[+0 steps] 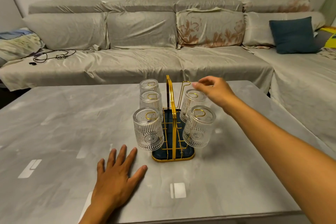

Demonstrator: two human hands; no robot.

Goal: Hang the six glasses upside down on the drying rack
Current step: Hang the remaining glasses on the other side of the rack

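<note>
A gold wire drying rack (173, 129) with a dark blue tray stands on the grey table (63, 132). Several ribbed clear glasses hang upside down on its prongs: three on the left, the nearest glass (148, 129), a middle glass (151, 101) and a far glass (149, 85); two on the right, a near glass (199, 127) and a glass behind it (190, 103). The far right prong (183, 89) is bare. My right hand (214, 89) hovers just right of that prong, fingers loosely curled, holding nothing. My left hand (118, 174) lies flat on the table, fingers spread.
A long grey covered sofa (145, 60) runs behind the table and along the right. A blue cushion (293, 34) sits at its right end. Black cables (52, 55) lie on its left seat.
</note>
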